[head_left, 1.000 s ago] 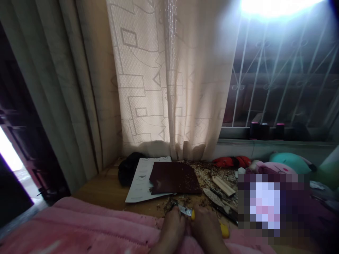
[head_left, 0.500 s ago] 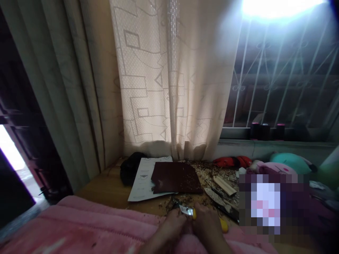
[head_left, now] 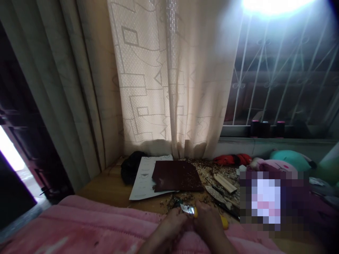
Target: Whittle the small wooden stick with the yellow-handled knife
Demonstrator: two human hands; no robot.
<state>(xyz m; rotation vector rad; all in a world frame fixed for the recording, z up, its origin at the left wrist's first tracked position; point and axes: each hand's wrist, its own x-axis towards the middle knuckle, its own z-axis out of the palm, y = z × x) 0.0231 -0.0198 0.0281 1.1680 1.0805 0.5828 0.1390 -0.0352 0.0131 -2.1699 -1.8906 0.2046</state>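
Head view: one metal blade [head_left: 187,209] is held at 6 o'clock, pinched by the curled fingers [head_left: 202,207] of the left hand [head_left: 171,227] and right hand [head_left: 209,224]; one dark sheet [head_left: 176,175] is laid at 12 o'clock over one paper [head_left: 141,180] on the table [head_left: 102,185].

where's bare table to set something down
Bare wood shows on the tabletop left of the printed paper sheet, between the pink blanket and the black cloth. Right of the dark sandpaper sheet it's crowded with wood shavings, a wooden strip and a knife blade.
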